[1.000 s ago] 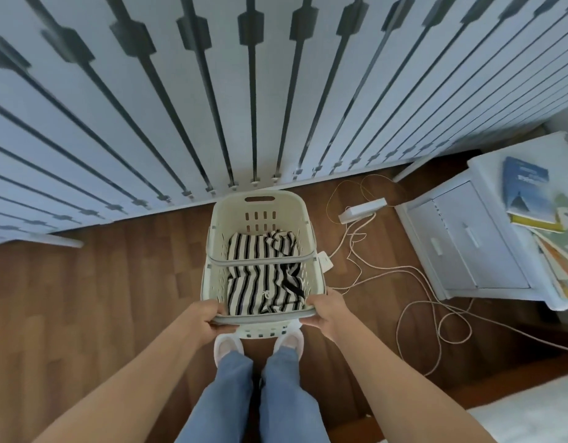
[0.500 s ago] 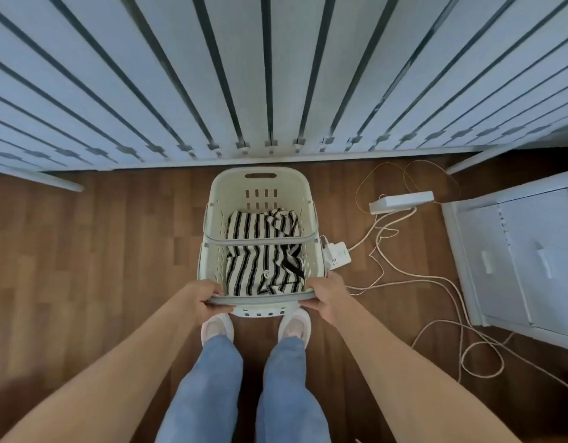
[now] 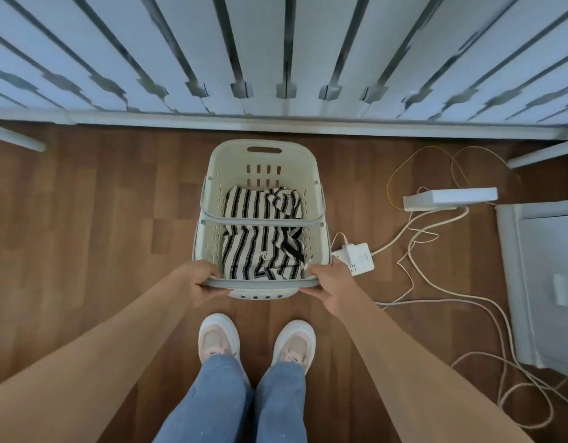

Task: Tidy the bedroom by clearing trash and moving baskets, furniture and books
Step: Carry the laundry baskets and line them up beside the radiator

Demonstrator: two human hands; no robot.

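Left hand (image 3: 198, 282), right hand (image 3: 329, 282): my fingers curled round the near handle of the laundry basket (image 3: 263, 161), one at each end.
Wooden floor (image 3: 100, 219); slatted white panels (image 3: 276, 43) beyond; power strip (image 3: 356, 259) just right.
Basket: cream, perforated, ahead of my shoes (image 3: 218, 340), holding striped cloth (image 3: 260, 247); whether it rests on the floor is unclear.

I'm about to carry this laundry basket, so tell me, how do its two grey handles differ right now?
The near handle lies along the basket at its front rim, gripped at its ends by the left hand and right hand. The far handle crosses the middle, untouched. The near handle sits at the edge of the striped cloth, while the far handle spans over it. Both are pale grey bars running side to side.
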